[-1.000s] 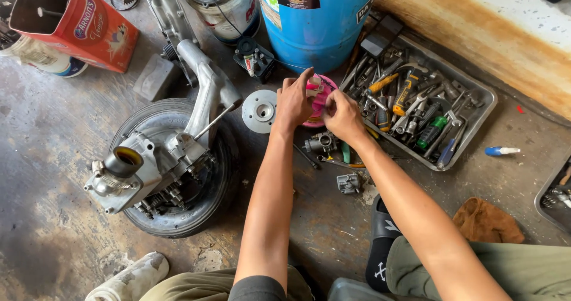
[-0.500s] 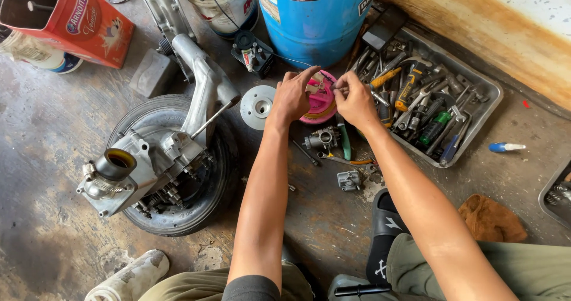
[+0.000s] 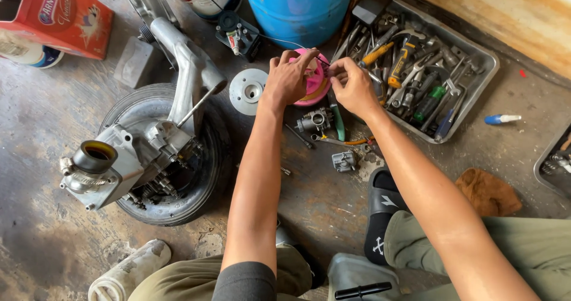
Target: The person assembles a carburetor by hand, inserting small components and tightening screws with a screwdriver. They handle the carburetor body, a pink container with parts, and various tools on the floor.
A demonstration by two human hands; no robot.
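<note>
Pretty even daylight here, soft and diffuse, no hard sun patches. Shadows are short and mushy: there's a dark pool under the tyre around 8 o'clock and a faint one beneath the forearms. The blue drum at 12 o'clock catches a mild sheen, and the engine casing at 9 o'clock shows small bright glints, nothing blown out. The floor looks paler toward 7 o'clock. Sharpness holds up well in the middle; the tool tray at 2 o'clock is readable. Wide-lens stretch shows at the edges, and the knees at 6 o'clock go soft.
</note>
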